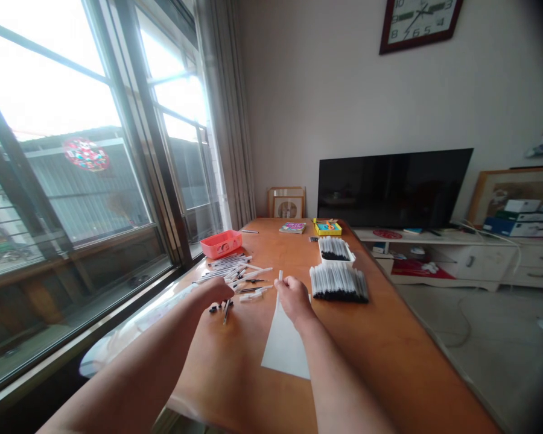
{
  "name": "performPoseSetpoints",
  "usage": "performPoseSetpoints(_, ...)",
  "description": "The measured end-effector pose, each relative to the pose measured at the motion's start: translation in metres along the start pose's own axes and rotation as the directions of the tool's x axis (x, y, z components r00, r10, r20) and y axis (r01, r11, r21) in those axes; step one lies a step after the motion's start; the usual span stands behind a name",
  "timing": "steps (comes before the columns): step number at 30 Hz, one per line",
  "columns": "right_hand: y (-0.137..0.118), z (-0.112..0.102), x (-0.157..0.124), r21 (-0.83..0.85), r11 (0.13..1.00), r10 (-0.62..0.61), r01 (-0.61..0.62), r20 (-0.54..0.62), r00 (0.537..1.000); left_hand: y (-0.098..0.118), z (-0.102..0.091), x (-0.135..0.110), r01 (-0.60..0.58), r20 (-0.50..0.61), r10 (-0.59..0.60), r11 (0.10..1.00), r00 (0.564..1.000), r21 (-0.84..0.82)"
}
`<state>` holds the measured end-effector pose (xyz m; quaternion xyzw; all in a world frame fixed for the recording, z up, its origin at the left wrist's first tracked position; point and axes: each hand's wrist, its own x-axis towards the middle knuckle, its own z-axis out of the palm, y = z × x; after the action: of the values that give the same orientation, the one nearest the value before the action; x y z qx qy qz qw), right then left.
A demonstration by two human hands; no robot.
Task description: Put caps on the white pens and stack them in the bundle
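Note:
My right hand (293, 295) is closed round a thin white pen barrel (280, 275) that sticks up from its fingers, above a white sheet of paper (284, 346) on the orange table (389, 361). My left hand (215, 291) reaches out with its fingers curled down over small black pen parts (221, 307) and a loose pen; what it grips, if anything, is hidden. Just beyond it lies a scatter of loose white pen barrels (233, 268).
A stack of finished pens (339, 283) lies right of my hands, with a white tray of more pens (335, 249) behind it. A red tray (221, 243), a yellow box (328, 227) and a booklet (292, 227) sit farther back. A window runs along the left; a television stands at the back right.

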<state>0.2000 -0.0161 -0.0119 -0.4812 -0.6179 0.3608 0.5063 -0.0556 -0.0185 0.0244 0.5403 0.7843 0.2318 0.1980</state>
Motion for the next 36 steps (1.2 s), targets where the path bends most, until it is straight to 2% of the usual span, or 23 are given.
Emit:
performPoseSetpoints(3,-0.003,0.001,-0.004,0.041,0.999,0.008,-0.012,0.100,0.995,0.002,-0.010,-0.011,0.083,0.058,-0.083,0.997,0.995,0.010)
performPoseSetpoints(6,-0.008,0.004,-0.011,0.098,0.994,0.014,-0.041,0.260,0.965,0.003,-0.018,-0.022,0.065,0.084,-0.058,0.995,0.995,-0.078)
performPoseSetpoints(8,-0.012,0.006,-0.015,0.149,0.986,0.010,-0.078,0.410,0.912,0.003,-0.020,-0.027,0.029,0.077,-0.017,0.986,0.997,-0.165)
performPoseSetpoints(10,-0.014,0.007,-0.019,0.193,0.974,-0.002,-0.123,0.546,0.838,0.003,-0.018,-0.030,-0.001,0.057,0.015,0.969,0.998,-0.246)
performPoseSetpoints(12,-0.017,0.007,-0.022,0.204,0.966,0.000,-0.161,0.621,0.784,0.003,-0.013,-0.032,-0.011,0.028,0.021,0.950,0.999,-0.313)
performPoseSetpoints(17,-0.022,0.002,-0.027,0.153,0.975,0.024,-0.164,0.658,0.753,0.006,0.000,-0.036,-0.021,-0.070,-0.011,0.896,0.997,-0.443)
performPoseSetpoints(22,-0.021,0.002,-0.029,0.138,0.983,-0.009,-0.122,0.699,0.715,0.013,0.010,-0.039,-0.123,-0.198,0.014,0.827,0.980,-0.549)
performPoseSetpoints(30,-0.016,0.008,-0.027,0.197,0.972,-0.038,-0.129,0.674,0.737,0.033,0.018,-0.049,-0.248,-0.298,0.058,0.714,0.953,-0.654)
performPoseSetpoints(36,-0.025,0.005,-0.029,0.246,0.954,-0.032,-0.169,0.647,0.761,0.034,0.025,-0.047,-0.297,-0.302,0.110,0.659,0.947,-0.691)
